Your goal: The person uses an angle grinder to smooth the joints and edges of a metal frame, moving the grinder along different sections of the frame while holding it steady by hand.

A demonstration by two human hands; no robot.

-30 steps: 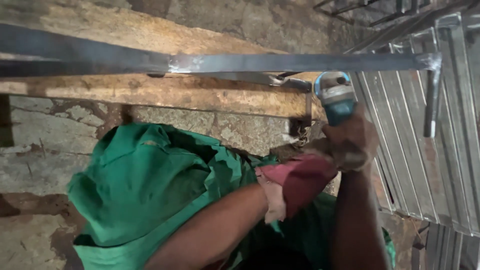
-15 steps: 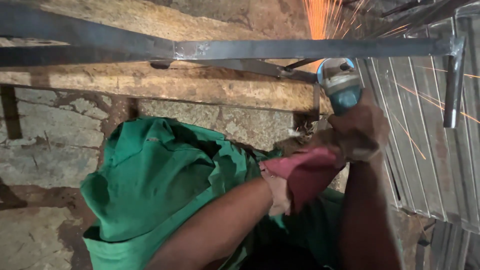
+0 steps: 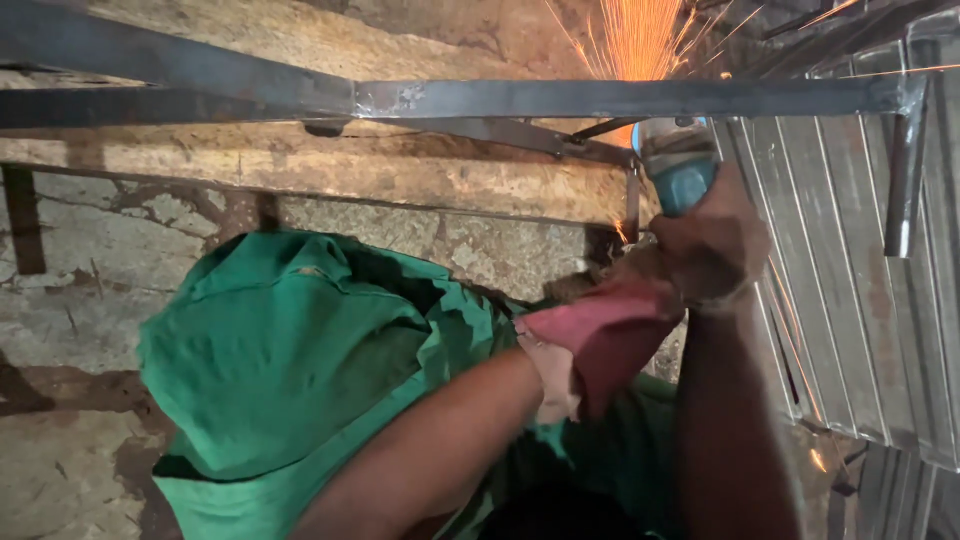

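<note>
A blue-bodied angle grinder [image 3: 678, 170] presses up against a steel square tube [image 3: 620, 98] of a metal frame, and orange sparks [image 3: 630, 35] fly upward from the contact. My right hand [image 3: 712, 250], in a dirty glove, grips the grinder body just below its head. My left hand [image 3: 600, 335], in a red and white glove, clamps the rear of the tool beside the right hand. Both bare forearms rise from the bottom of the view. Green cloth [image 3: 300, 360] of my garment fills the lower left.
A cracked stone and concrete wall [image 3: 420, 190] lies behind the frame. Corrugated metal sheeting [image 3: 860, 300] stands at the right, with a short steel post [image 3: 905, 170] hanging from the tube's end. A second dark tube [image 3: 150, 55] joins the frame at the left.
A second ago there were no sparks; the grinder has since met the tube and the spark shower has grown. Both hands have shifted slightly right and up with the tool.
</note>
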